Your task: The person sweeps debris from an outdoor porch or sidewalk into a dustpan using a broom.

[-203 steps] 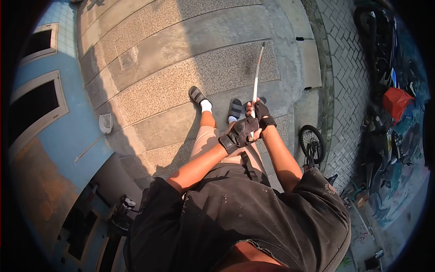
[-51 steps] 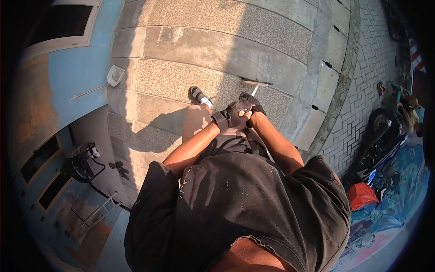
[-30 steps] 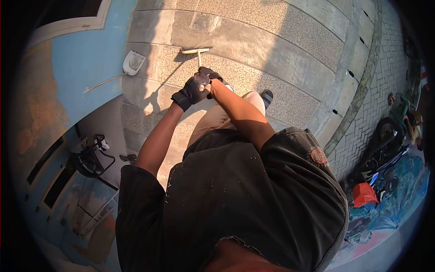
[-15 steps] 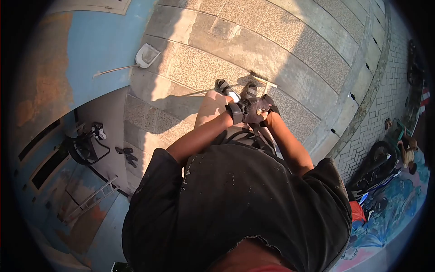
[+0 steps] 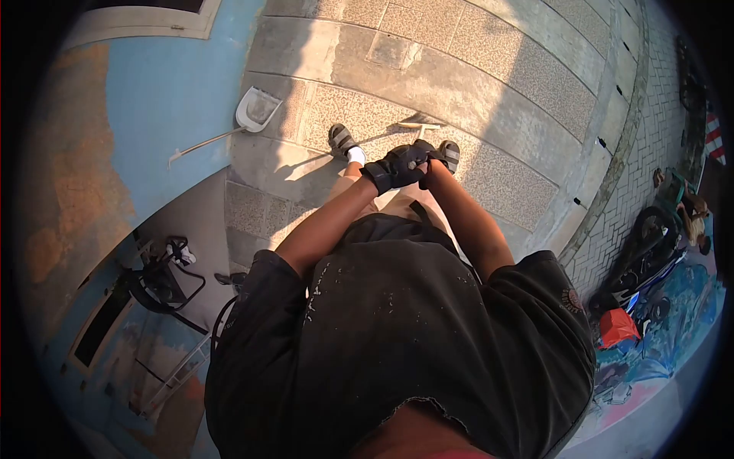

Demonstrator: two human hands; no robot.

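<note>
Both of my hands wear dark gloves and meet in front of my body, around the handle of a broom. The broom's pale head (image 5: 420, 126) rests on the paving just beyond, between my two sandaled feet. My left hand (image 5: 400, 167) is the one on the left of the view, closed on the handle; my right hand (image 5: 434, 161) is pressed against it, also closed. Most of the handle is hidden by my hands.
A white dustpan (image 5: 258, 109) with a long handle leans by the blue wall (image 5: 164, 99) at left. Lower left are a black-framed object (image 5: 164, 287) and a ladder (image 5: 177, 379). At right stand a motorcycle (image 5: 642, 256) and a person (image 5: 696, 214).
My hands and the broom head have moved a little left. My feet are now farther apart, one on each side of the broom. The view has shifted slightly.
</note>
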